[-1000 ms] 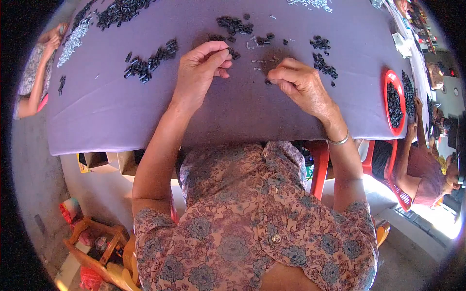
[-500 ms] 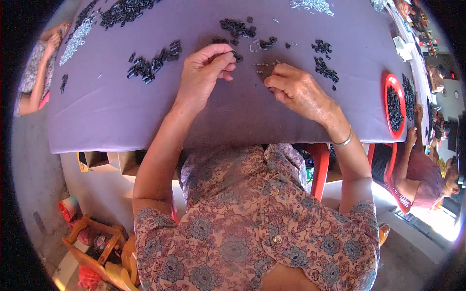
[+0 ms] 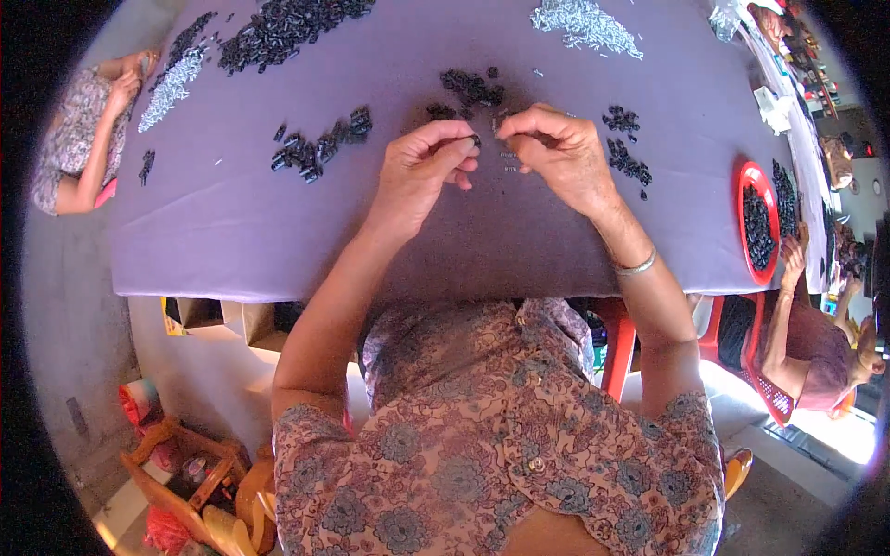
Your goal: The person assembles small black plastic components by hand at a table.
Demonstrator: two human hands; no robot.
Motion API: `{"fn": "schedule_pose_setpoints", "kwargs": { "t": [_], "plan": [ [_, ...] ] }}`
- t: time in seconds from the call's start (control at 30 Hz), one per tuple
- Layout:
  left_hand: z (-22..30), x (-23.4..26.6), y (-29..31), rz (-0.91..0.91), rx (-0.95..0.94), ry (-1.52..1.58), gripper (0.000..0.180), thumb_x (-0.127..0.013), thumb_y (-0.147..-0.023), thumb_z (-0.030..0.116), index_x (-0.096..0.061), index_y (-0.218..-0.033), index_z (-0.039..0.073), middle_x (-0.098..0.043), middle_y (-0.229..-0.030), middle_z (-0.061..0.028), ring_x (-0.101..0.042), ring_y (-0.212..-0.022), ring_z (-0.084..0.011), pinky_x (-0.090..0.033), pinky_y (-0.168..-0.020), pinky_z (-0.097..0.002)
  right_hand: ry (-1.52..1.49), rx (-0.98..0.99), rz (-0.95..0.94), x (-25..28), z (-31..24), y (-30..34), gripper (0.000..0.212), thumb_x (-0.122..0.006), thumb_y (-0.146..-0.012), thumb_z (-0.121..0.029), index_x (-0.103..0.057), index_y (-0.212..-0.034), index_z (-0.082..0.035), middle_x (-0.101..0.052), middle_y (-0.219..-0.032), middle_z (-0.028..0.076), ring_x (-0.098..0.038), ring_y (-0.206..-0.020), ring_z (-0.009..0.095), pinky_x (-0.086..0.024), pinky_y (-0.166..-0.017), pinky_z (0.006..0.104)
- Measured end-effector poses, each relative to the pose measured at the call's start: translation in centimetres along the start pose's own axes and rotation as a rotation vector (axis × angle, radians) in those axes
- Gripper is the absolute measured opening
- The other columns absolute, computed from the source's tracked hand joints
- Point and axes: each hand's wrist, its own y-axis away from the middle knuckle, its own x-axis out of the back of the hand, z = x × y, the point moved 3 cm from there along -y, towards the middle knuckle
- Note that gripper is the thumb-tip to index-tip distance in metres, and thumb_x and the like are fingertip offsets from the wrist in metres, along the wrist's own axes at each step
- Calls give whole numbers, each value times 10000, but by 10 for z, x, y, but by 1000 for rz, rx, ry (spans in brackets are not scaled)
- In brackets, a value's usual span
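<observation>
My left hand is closed in a pinch over the purple cloth, with a small black cylindrical part between thumb and forefinger. Close by on the right, my right hand has its thumb and forefinger pressed together; what they hold is too small to make out. The fingertips of both hands are a short gap apart. A few thin metal springs lie between the hands. Beyond them sits a small heap of black parts. More black parts lie in a cluster on the left and another on the right.
Large piles of black parts and silvery pieces lie at the far side of the purple-covered table. A red bowl of black parts stands at the right edge. Co-workers sit left and right.
My right hand has moved up and left, closer to my left hand, its fingers lifted from the springs. My left hand still pinches the black part. The whole view has shifted slightly.
</observation>
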Motion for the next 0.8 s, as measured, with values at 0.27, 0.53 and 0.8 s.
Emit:
{"fn": "schedule_pose_setpoints", "kwargs": {
  "t": [0.27, 0.53, 0.8],
  "plan": [
    [-3, 4, -1, 31, 16, 66, 153, -569, -868, 85, -600, -1002, 18, -620, -872, -62, -593, -747, -128, -513, -608, -269, -253, -75, -15, -24, 8, -17, 116, -552, -867, -25, -619, -962, -25, -609, -852, 9, -541, -742, 62, -474, -620, 209],
    [-1, 3, -1, 41, -6, 62, 155, -562, -872, 79, -595, -1009, 16, -622, -872, -73, -596, -745, -134, -520, -611, -274, -161, 51, 7, -30, 16, -17, 73, -556, -859, -23, -610, -908, -18, -615, -823, -10, -538, -757, 40, -456, -671, 201],
    [1, -1, -1, 94, -46, 21, 105, -570, -848, 26, -615, -942, 11, -615, -831, -48, -594, -698, -115, -514, -567, -246, -181, 42, 12, -30, 19, -16, 51, -560, -860, -26, -599, -888, -8, -615, -818, -5, -548, -773, 52, -465, -698, 218]
  ]
}}
